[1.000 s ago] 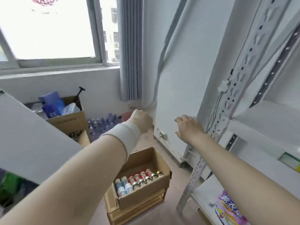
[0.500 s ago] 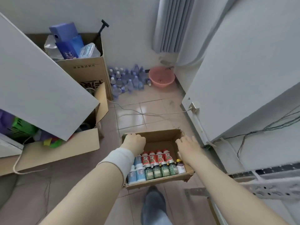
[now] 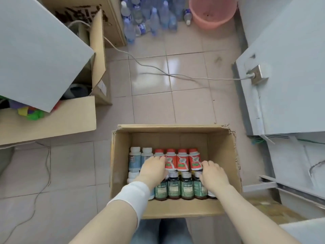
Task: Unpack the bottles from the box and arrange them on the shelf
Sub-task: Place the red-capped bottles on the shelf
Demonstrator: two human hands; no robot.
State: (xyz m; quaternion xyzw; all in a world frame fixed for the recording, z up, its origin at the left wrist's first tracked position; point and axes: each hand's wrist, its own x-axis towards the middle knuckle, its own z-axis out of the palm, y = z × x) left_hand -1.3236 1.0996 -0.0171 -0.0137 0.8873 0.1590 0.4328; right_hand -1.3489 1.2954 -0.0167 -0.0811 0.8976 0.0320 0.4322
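Observation:
An open cardboard box (image 3: 173,128) stands on the tiled floor right in front of me. In it lie a row of red-capped bottles (image 3: 182,161), a row of dark green bottles (image 3: 186,187) nearer me, and white bottles with blue labels (image 3: 134,159) at the left. My left hand (image 3: 153,169), with a white wrist band, lies palm-down over the leftmost red bottle. My right hand (image 3: 212,175) touches the rightmost red bottle with its fingertips, fingers slightly apart. A corner of the white shelf (image 3: 302,231) shows at the lower right.
Large cardboard boxes (image 3: 52,124) under a grey board (image 3: 35,50) fill the left. A pink bucket (image 3: 212,11) and several water bottles (image 3: 149,18) stand at the back. A cable (image 3: 175,75) crosses the floor to a socket (image 3: 255,74) on the right wall.
My view has tipped from the window and shelf down to the box. Both hands have dropped from chest height into the box and now rest on the bottles.

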